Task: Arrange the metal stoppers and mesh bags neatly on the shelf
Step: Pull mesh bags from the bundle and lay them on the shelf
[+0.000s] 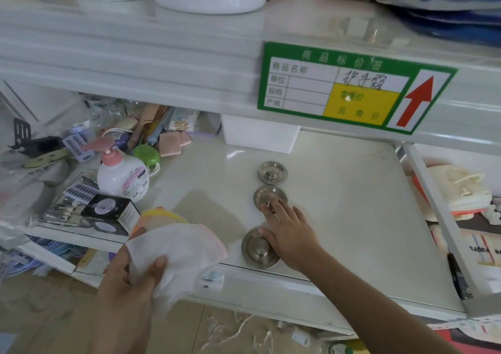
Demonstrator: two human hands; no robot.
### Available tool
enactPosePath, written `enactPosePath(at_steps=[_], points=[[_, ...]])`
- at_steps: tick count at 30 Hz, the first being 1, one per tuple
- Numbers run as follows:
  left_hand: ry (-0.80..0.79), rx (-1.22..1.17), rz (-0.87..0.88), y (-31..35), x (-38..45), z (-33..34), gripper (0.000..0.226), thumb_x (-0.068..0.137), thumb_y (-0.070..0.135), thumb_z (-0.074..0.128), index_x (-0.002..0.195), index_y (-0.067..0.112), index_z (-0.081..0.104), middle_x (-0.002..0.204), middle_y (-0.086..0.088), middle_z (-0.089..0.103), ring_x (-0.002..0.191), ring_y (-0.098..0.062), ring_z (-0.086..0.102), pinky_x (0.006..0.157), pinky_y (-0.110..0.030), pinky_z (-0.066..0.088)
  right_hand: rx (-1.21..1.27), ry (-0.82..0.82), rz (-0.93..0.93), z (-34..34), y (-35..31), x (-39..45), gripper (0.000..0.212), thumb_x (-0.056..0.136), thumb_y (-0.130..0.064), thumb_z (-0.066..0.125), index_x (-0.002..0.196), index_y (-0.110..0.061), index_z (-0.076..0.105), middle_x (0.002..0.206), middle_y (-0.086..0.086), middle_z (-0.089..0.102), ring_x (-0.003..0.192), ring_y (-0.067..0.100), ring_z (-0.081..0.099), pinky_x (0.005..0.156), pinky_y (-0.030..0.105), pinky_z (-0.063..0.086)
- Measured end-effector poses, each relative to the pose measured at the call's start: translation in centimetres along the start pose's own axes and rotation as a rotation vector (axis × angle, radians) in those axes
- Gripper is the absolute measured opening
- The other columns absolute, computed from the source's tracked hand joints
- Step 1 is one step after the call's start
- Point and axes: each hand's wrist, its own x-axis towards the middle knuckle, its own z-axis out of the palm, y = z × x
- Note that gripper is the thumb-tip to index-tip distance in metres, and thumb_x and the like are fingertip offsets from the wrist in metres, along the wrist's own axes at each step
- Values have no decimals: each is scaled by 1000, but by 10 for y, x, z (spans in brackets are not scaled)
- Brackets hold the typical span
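Observation:
Three round metal stoppers stand in a front-to-back row on the white shelf: the far stopper, the middle stopper and the near stopper at the shelf's front edge. My right hand lies flat beside the row, its fingertips on the middle stopper's knob and its thumb against the near stopper. My left hand is below the shelf's front edge, gripping a bundle of white mesh bags with pink and yellow edges.
Left of the stoppers lie a pink-capped lotion bottle, a black box, a green round case and several small toiletries. A white bin sits at the back. A green price label hangs on the upper shelf edge. Right compartment holds packaged goods.

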Motion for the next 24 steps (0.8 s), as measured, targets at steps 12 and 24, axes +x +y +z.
enactPosePath(at_steps=[12,24], points=[[-52,-132,-9,1,-5,10,55,86,-7,63,127,31,61,114,10,73,109,-19,67,84,-32,59,190,288,-50,-16,-3,-9,61,99,-58,22,132,-21,59,144,4,54,132,24,48,115,39,33],[-201,-14,74,19,-27,49,30,70,33,85,99,36,78,100,3,79,94,-8,72,77,-22,58,1844,-65,296,-64,-32,-79,27,88,-15,70,106,4,72,110,30,68,94,31,65,85,41,54]])
